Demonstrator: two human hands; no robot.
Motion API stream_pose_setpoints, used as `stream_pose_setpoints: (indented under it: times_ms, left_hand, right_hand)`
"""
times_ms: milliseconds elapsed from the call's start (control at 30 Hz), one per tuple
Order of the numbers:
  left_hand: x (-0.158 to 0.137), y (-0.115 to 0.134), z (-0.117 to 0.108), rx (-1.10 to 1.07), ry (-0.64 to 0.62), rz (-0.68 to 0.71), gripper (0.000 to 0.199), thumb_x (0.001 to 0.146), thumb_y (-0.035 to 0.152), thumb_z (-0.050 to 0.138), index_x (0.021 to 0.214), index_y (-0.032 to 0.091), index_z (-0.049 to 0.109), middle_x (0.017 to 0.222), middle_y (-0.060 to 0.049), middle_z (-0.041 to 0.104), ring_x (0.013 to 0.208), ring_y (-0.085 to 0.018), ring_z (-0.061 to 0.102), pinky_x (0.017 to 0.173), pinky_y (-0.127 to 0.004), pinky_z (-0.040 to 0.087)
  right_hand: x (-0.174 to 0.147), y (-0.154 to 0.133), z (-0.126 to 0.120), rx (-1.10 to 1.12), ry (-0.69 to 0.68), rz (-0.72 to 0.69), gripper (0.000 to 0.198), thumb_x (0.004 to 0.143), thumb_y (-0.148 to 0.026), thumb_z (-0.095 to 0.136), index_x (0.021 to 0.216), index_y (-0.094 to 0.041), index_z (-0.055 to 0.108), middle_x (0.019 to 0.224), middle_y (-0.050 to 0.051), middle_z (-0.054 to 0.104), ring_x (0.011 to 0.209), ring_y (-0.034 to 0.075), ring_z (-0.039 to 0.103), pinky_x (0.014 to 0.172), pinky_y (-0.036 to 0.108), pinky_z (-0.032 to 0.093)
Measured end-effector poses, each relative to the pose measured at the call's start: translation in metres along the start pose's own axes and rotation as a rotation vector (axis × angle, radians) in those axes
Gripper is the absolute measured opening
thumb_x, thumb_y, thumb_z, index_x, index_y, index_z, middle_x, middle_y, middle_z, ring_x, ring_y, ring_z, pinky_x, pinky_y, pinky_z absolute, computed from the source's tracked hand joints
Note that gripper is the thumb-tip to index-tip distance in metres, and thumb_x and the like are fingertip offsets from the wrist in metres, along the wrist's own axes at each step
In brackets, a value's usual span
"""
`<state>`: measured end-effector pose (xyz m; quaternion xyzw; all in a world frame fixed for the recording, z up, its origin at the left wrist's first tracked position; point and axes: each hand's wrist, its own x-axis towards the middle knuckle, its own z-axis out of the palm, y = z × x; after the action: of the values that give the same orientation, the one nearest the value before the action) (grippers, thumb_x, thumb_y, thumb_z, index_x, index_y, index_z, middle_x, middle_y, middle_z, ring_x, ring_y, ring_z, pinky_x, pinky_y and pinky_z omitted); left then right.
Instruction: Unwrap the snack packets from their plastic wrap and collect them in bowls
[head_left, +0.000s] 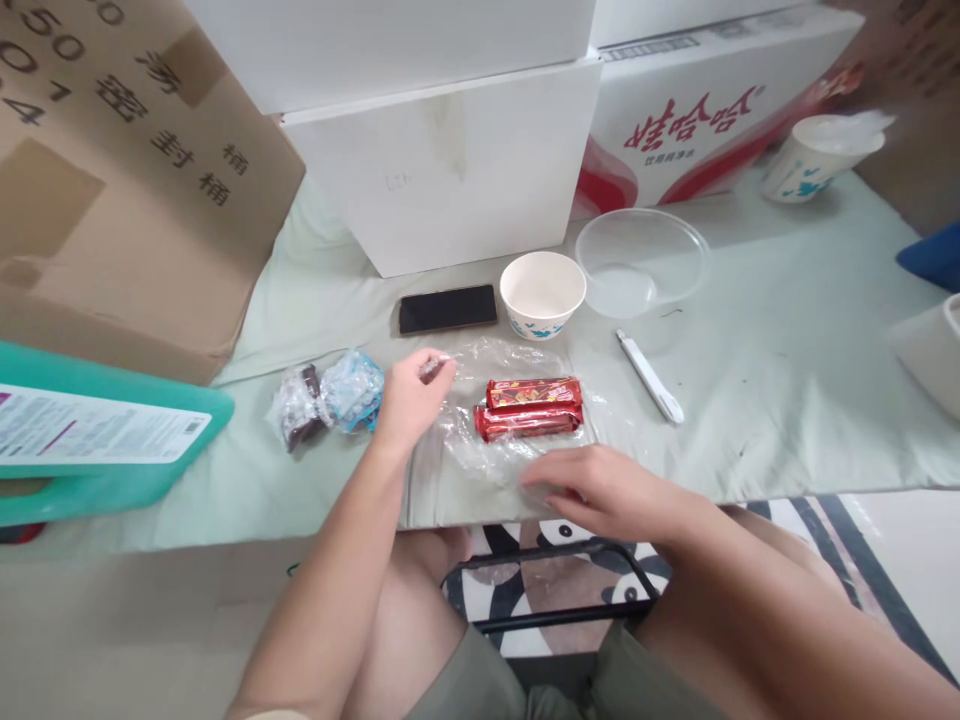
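Two red shiny snack packets (529,408) lie side by side on a spread sheet of clear plastic wrap (480,455). At the sheet's left edge, my left hand (412,400) is closed, its thumb and forefinger pinching the wrap. My right hand (600,488) rests low at the sheet's near edge, below the packets; its fingers reach left, loosely bent, with a gap to the thumb. Left of my left hand sit a blue item wrapped in clear plastic (352,390) and a dark item wrapped the same way (301,408).
Behind the wrap are a black phone (448,309), a white paper bowl (543,290) and a clear plastic bowl (641,265). A white utility knife (649,378) lies to the right. A green jug (112,440), a cardboard box (135,190) and white boxes (465,170) border the cloth-covered table (787,400).
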<state>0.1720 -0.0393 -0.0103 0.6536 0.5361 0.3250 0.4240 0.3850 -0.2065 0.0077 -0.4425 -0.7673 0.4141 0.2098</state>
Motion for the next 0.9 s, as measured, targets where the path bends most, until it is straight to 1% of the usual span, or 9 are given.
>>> stream_pose_setpoints:
  times_ms: [133, 200, 300, 367, 433, 533, 633, 767, 900]
  left_hand:
    - [0.003, 0.002, 0.001, -0.066, 0.171, -0.006, 0.019, 0.081, 0.034, 0.064, 0.070, 0.019, 0.063, 0.062, 0.001, 0.060, 0.056, -0.012, 0.054, 0.055, -0.024, 0.041]
    - [0.003, 0.004, -0.001, -0.121, 0.217, -0.019, 0.022, 0.082, 0.037, 0.066, 0.069, 0.019, 0.061, 0.060, 0.002, 0.058, 0.056, -0.012, 0.053, 0.053, -0.023, 0.040]
    - [-0.001, 0.008, -0.003, -0.206, 0.184, -0.099, 0.026, 0.079, 0.044, 0.071, 0.077, 0.020, 0.061, 0.068, 0.002, 0.061, 0.060, -0.012, 0.057, 0.052, -0.022, 0.040]
    - [-0.004, 0.009, -0.004, -0.207, 0.082, -0.190, 0.030, 0.076, 0.047, 0.074, 0.083, 0.020, 0.063, 0.074, 0.001, 0.064, 0.064, -0.013, 0.061, 0.053, -0.022, 0.041]
    - [-0.008, 0.009, -0.005, -0.143, -0.045, -0.276, 0.035, 0.072, 0.050, 0.078, 0.085, 0.019, 0.066, 0.074, -0.001, 0.066, 0.063, -0.015, 0.062, 0.052, -0.023, 0.041]
    - [-0.013, 0.008, -0.004, 0.006, -0.234, -0.279, 0.031, 0.067, 0.046, 0.081, 0.074, 0.018, 0.068, 0.065, -0.001, 0.065, 0.056, -0.014, 0.056, 0.050, -0.025, 0.038]
    - [-0.018, 0.010, 0.000, -0.016, -0.328, -0.230, 0.025, 0.069, 0.037, 0.079, 0.060, 0.019, 0.064, 0.059, 0.000, 0.062, 0.056, -0.013, 0.052, 0.053, -0.024, 0.039]
    - [-0.022, 0.018, 0.008, -0.453, -0.316, -0.373, 0.014, 0.069, 0.030, 0.074, 0.075, 0.017, 0.070, 0.090, -0.006, 0.075, 0.085, -0.020, 0.069, 0.071, -0.029, 0.053]
    - [-0.018, 0.026, 0.007, -0.778, -0.308, -0.514, 0.016, 0.071, 0.027, 0.065, 0.083, 0.016, 0.069, 0.106, -0.011, 0.076, 0.104, -0.027, 0.071, 0.073, -0.034, 0.059]
  right_hand:
    - [-0.001, -0.010, -0.001, 0.158, -0.259, 0.025, 0.033, 0.087, -0.009, 0.054, 0.112, -0.021, 0.072, 0.102, 0.003, 0.078, 0.087, 0.016, 0.071, 0.077, 0.028, 0.052]
    - [-0.004, -0.011, -0.003, 0.201, -0.275, 0.028, 0.031, 0.087, -0.011, 0.056, 0.111, -0.021, 0.072, 0.093, 0.001, 0.078, 0.077, 0.015, 0.069, 0.070, 0.027, 0.051]
    - [-0.004, -0.007, -0.006, 0.188, 0.046, 0.018, 0.018, 0.093, -0.018, 0.052, 0.098, -0.019, 0.069, 0.081, 0.002, 0.073, 0.069, 0.014, 0.065, 0.066, 0.027, 0.051]
    - [0.003, 0.000, -0.007, 0.069, 0.347, 0.018, 0.017, 0.095, -0.021, 0.050, 0.099, -0.020, 0.066, 0.092, 0.006, 0.073, 0.084, 0.018, 0.068, 0.077, 0.033, 0.054]
    - [0.014, 0.008, -0.006, -0.108, 0.491, 0.018, 0.024, 0.092, -0.022, 0.053, 0.114, -0.021, 0.063, 0.118, 0.011, 0.070, 0.111, 0.024, 0.065, 0.095, 0.042, 0.053]
    - [0.036, 0.020, -0.004, -0.352, 0.421, 0.083, 0.055, 0.084, -0.027, 0.064, 0.138, -0.022, 0.053, 0.144, 0.015, 0.056, 0.133, 0.032, 0.052, 0.112, 0.052, 0.042]
    - [0.053, 0.026, -0.004, -0.453, 0.329, 0.178, 0.069, 0.080, -0.031, 0.067, 0.146, -0.021, 0.049, 0.142, 0.015, 0.058, 0.132, 0.035, 0.051, 0.112, 0.053, 0.039]
    - [0.057, 0.026, -0.005, -0.426, 0.299, 0.222, 0.072, 0.078, -0.026, 0.066, 0.147, -0.024, 0.047, 0.135, 0.013, 0.062, 0.124, 0.036, 0.056, 0.104, 0.053, 0.043]
    - [0.050, 0.027, -0.007, -0.235, 0.396, 0.201, 0.072, 0.074, -0.025, 0.067, 0.143, -0.021, 0.046, 0.132, 0.015, 0.061, 0.120, 0.034, 0.059, 0.101, 0.052, 0.047]
